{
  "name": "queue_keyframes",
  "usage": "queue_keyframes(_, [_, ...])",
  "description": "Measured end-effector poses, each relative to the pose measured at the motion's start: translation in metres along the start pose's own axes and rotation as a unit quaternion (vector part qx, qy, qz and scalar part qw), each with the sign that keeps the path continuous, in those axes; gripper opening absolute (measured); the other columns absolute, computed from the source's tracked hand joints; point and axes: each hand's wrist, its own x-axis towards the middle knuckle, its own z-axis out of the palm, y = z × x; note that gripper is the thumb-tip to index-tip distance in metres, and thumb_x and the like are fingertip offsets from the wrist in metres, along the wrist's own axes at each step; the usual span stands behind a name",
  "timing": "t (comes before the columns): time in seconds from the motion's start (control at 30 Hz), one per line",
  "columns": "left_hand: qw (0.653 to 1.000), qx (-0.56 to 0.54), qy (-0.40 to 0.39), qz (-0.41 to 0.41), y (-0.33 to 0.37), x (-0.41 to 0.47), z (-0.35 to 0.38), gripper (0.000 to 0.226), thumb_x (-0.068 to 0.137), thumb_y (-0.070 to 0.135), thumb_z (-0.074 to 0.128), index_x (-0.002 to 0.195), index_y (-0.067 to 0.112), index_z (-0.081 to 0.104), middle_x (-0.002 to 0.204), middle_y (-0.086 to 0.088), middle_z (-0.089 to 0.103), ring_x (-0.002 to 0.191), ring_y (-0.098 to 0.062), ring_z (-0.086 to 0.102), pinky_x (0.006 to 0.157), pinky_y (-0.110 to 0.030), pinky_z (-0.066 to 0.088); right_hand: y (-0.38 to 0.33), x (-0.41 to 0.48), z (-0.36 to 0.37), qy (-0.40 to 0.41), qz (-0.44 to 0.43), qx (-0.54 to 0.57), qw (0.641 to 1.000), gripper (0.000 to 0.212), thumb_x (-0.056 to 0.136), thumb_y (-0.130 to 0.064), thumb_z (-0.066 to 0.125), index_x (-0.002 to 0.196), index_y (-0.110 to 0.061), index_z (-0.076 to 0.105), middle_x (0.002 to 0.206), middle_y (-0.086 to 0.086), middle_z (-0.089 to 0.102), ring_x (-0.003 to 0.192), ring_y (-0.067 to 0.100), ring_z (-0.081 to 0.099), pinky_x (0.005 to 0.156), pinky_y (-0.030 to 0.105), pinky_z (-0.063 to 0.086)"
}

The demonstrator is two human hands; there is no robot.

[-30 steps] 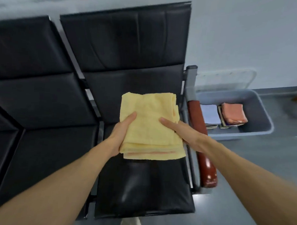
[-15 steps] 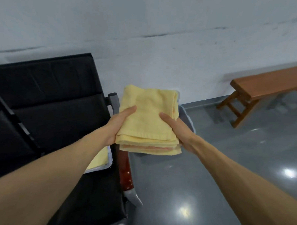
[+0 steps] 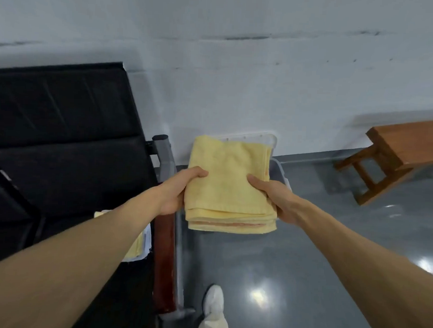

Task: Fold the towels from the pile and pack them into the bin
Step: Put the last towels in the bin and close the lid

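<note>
The left hand (image 3: pixel 177 190) grips the folded yellow towel (image 3: pixel 225 184) by its left edge and the right hand (image 3: pixel 277 198) by its right, fingers clamped round it. The towel hangs just above the bin (image 3: pixel 281 170), its long axis running away from the person, both hands equally near.

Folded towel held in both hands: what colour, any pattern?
Pale yellow folded towel, with a pinkish-orange band along its near edge, clearest in the head view.
</note>
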Motion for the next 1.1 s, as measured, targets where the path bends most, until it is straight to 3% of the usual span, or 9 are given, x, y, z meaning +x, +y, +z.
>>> queue_keyframes(0.1, [1.000, 0.017, -0.010, -0.009, 0.007, 0.043, -0.017, 0.030, 0.091, 0.025, 0.059, 0.120, 0.018, 0.059, 0.121, -0.003, 0.068, 0.115, -0.022, 0.062, 0.099, -0.036, 0.047, -0.004, 0.052, -0.004, -0.026, 0.034, 0.008, 0.999, 0.035, 0.085, -0.037, 0.071, 0.114, -0.023, 0.057, 0.115, -0.003, 0.066, 0.107, 0.017, 0.062, 0.097, 0.036, 0.048])
queue_keyframes(0.27, [0.998, 0.030, 0.008, -0.050, 0.029, 0.106, -0.017, 0.035, 0.090, 0.028, 0.060, 0.124, 0.021, 0.056, 0.122, -0.002, 0.066, 0.114, -0.024, 0.061, 0.095, -0.036, 0.048, -0.025, 0.122, -0.017, -0.036, 0.069, 0.014, 0.997, 0.040, 0.088, -0.033, 0.068, 0.123, -0.018, 0.057, 0.118, 0.001, 0.067, 0.109, 0.020, 0.062, 0.099, 0.038, 0.047])
queue_keyframes(0.43, [0.995, 0.071, 0.019, -0.063, 0.045, 0.165, 0.000, 0.060, 0.071, 0.034, 0.081, 0.125, 0.017, 0.058, 0.121, -0.001, 0.066, 0.112, -0.021, 0.061, 0.097, -0.037, 0.047, -0.035, 0.173, -0.044, -0.035, 0.083, 0.017, 0.996, 0.033, 0.085, -0.031, 0.071, 0.113, -0.023, 0.056, 0.121, 0.001, 0.065, 0.113, 0.022, 0.059, 0.105, 0.043, 0.043])
queue_keyframes(0.5, [0.993, 0.083, 0.031, -0.079, 0.048, 0.189, 0.003, 0.072, 0.064, 0.040, 0.086, 0.127, 0.016, 0.058, 0.122, 0.000, 0.066, 0.112, -0.020, 0.061, 0.101, -0.039, 0.046, -0.034, 0.199, -0.054, -0.039, 0.099, 0.012, 0.994, 0.041, 0.085, -0.031, 0.071, 0.121, -0.019, 0.056, 0.120, 0.002, 0.065, 0.111, 0.022, 0.061, 0.103, 0.042, 0.045])
queue_keyframes(0.67, [0.986, 0.084, 0.076, -0.120, 0.049, 0.262, 0.001, 0.055, 0.076, 0.036, 0.079, 0.124, 0.016, 0.059, 0.119, 0.000, 0.067, 0.109, -0.020, 0.062, 0.100, -0.037, 0.046, -0.022, 0.277, -0.074, -0.056, 0.157, 0.018, 0.986, 0.039, 0.084, -0.032, 0.072, 0.118, -0.016, 0.059, 0.114, 0.002, 0.068, 0.103, 0.020, 0.064, 0.093, 0.039, 0.050])
queue_keyframes(0.8, [0.980, 0.078, 0.124, -0.133, 0.028, 0.330, 0.001, 0.035, 0.077, 0.028, 0.077, 0.108, 0.022, 0.062, 0.110, 0.001, 0.067, 0.101, -0.018, 0.063, 0.085, -0.031, 0.050, 0.016, 0.351, -0.086, -0.030, 0.160, 0.018, 0.987, 0.050, 0.083, -0.027, 0.074, 0.128, -0.013, 0.057, 0.119, 0.003, 0.068, 0.108, 0.024, 0.064, 0.099, 0.045, 0.049])
queue_keyframes(0.9, [0.971, 0.103, 0.150, -0.156, -0.001, 0.379, -0.008, 0.073, 0.053, 0.040, 0.079, 0.120, 0.022, 0.056, 0.115, 0.000, 0.066, 0.100, -0.020, 0.064, 0.086, -0.036, 0.054, 0.058, 0.391, -0.091, -0.011, 0.169, -0.004, 0.985, 0.049, 0.084, -0.023, 0.073, 0.129, -0.014, 0.056, 0.122, 0.003, 0.066, 0.110, 0.026, 0.062, 0.099, 0.049, 0.049])
queue_keyframes(0.97, [0.966, 0.112, 0.164, -0.167, -0.026, 0.412, -0.020, 0.085, 0.043, 0.045, 0.075, 0.122, 0.023, 0.053, 0.122, 0.000, 0.060, 0.101, -0.020, 0.064, 0.090, -0.040, 0.054, 0.085, 0.415, -0.092, -0.005, 0.170, -0.019, 0.985, 0.051, 0.084, -0.023, 0.073, 0.131, -0.016, 0.055, 0.124, 0.001, 0.064, 0.113, 0.026, 0.060, 0.099, 0.050, 0.048])
queue_keyframes(1.1, [0.961, 0.107, 0.184, -0.177, -0.062, 0.468, -0.033, 0.057, 0.054, 0.040, 0.077, 0.104, 0.025, 0.054, 0.120, -0.002, 0.056, 0.101, -0.020, 0.061, 0.091, -0.040, 0.052, 0.136, 0.474, -0.094, 0.012, 0.158, -0.066, 0.985, 0.050, 0.084, -0.025, 0.073, 0.130, -0.015, 0.056, 0.121, 0.000, 0.065, 0.111, 0.024, 0.061, 0.099, 0.048, 0.048])
